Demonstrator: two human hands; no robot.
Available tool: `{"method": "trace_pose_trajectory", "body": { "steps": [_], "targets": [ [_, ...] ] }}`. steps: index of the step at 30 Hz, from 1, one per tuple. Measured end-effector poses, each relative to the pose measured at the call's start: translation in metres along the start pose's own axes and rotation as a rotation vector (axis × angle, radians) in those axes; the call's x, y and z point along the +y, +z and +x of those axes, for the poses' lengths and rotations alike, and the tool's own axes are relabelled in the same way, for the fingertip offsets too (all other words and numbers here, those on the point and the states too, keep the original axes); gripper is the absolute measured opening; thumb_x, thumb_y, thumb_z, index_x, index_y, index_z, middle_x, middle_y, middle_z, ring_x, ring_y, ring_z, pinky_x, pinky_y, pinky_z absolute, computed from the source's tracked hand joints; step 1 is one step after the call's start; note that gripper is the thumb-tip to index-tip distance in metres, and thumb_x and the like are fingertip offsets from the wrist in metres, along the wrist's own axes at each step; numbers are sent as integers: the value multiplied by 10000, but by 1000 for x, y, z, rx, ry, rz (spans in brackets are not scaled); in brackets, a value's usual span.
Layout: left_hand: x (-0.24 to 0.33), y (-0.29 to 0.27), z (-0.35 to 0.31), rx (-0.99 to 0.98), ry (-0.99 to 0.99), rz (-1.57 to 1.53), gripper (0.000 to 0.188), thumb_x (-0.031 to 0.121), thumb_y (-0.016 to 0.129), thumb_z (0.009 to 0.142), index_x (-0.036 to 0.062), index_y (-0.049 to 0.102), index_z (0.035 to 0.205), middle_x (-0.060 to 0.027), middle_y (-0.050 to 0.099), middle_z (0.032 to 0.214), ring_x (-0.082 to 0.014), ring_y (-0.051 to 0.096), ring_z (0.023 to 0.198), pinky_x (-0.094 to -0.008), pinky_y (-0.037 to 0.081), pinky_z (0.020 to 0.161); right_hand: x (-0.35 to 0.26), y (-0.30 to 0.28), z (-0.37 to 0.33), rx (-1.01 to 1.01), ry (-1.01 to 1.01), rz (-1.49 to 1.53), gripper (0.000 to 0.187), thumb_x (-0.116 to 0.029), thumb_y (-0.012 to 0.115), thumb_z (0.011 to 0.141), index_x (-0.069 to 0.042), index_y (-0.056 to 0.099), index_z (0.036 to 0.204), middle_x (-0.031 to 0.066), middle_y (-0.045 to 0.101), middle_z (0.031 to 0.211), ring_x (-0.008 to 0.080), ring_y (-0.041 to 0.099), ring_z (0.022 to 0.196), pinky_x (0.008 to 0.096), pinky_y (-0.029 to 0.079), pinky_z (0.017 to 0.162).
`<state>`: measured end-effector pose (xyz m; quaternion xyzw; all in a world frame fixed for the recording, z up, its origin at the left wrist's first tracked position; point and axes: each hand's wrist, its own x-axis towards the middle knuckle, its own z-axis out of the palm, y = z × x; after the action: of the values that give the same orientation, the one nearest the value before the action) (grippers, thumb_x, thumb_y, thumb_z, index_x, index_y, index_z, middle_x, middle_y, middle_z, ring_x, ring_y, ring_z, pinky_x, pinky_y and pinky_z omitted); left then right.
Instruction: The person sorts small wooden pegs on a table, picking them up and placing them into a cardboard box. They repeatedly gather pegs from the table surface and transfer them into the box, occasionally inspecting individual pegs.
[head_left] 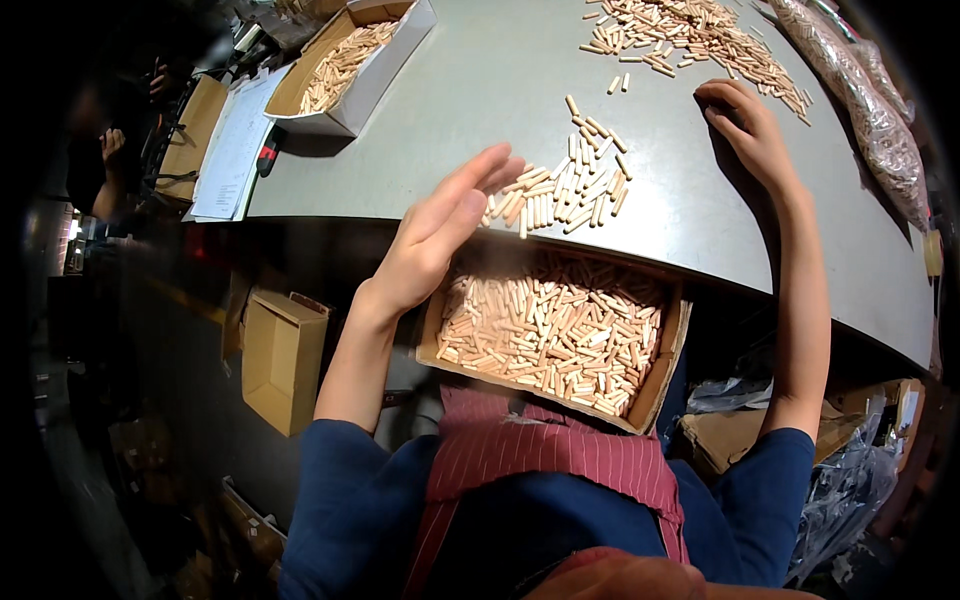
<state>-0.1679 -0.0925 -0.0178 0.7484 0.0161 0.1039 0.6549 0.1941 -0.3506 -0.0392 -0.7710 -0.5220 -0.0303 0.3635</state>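
Note:
My left hand [437, 228] is held edge-on at the table's near edge with its fingers stretched out and nothing gripped. It touches or nearly touches the left side of a small group of short wooden dowel pins [572, 188]. Just below the edge, against my apron, a cardboard box [652, 385] is filled with many of the same pins; some at its left look blurred. Over on the right, my right hand [745, 120] rests on the table, loosely bent and holding nothing visible, beside a larger heap of dowel pins [700, 35].
On the grey table [450, 110] stands a white carton [350, 110] of pins at the far left, beside papers [235, 150] and a red-and-black tool [268, 155]. Plastic bags [860, 110] line the right edge. An open box [280, 360] sits lower left. Another person's hand [112, 145] shows far left.

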Motion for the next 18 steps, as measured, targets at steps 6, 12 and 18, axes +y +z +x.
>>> {"method": "trace_pose_trajectory", "body": {
  "steps": [6, 12, 18],
  "targets": [
    [9, 3, -6, -20, -13, -185, 670, 454, 327, 1149, -57, 370, 1581, -237, 498, 1568, -301, 410, 1511, -434, 247, 1275, 0, -3, -2, -29, 8, -48, 272, -63, 634, 983, 5, 674, 1244, 103, 670, 1272, 240, 627, 1219, 333, 472, 1066],
    [5, 1, 9, -4, 48, -75, 693, 478, 267, 1143, -54, 380, 1573, -253, 488, 1567, -315, 404, 1518, -443, 238, 1286, 2, -2, -2, -20, 27, -28, 278, -71, 638, 983, -10, 684, 1250, 90, 676, 1281, 224, 634, 1222, 331, 483, 1063],
    [1, -4, 28, -21, 56, -37, 678, 458, 251, 1151, -60, 382, 1568, -258, 489, 1566, -308, 416, 1512, -422, 247, 1287, 3, -3, -1, -20, 33, -16, 279, -78, 644, 979, -25, 693, 1249, 75, 681, 1281, 206, 645, 1206, 327, 501, 1048]
  ]
}}
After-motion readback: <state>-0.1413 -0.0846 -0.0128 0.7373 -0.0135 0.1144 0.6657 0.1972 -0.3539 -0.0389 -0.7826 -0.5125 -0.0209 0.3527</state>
